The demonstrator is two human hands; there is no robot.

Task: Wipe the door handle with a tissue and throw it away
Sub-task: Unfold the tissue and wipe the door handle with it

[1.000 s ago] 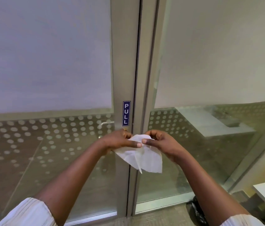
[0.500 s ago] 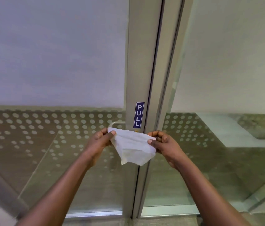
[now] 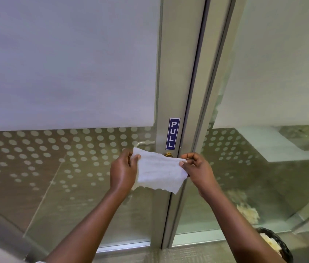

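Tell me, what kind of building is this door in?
Probably an office. The glass door has frosted film and dots, a metal frame and a blue PULL sign. A table shows through the glass, and a bin stands on the floor.

I'm facing a glass door [image 3: 70,168] in a grey metal frame [image 3: 170,73]. Upper panes are frosted, lower ones clear with a band of white dots [image 3: 55,147]. Blue PULL sticker [image 3: 172,133] mid-frame. Lower right, a black bin [image 3: 281,243] on the carpeted floor [image 3: 197,253], and a pale table [image 3: 264,143] through the glass.
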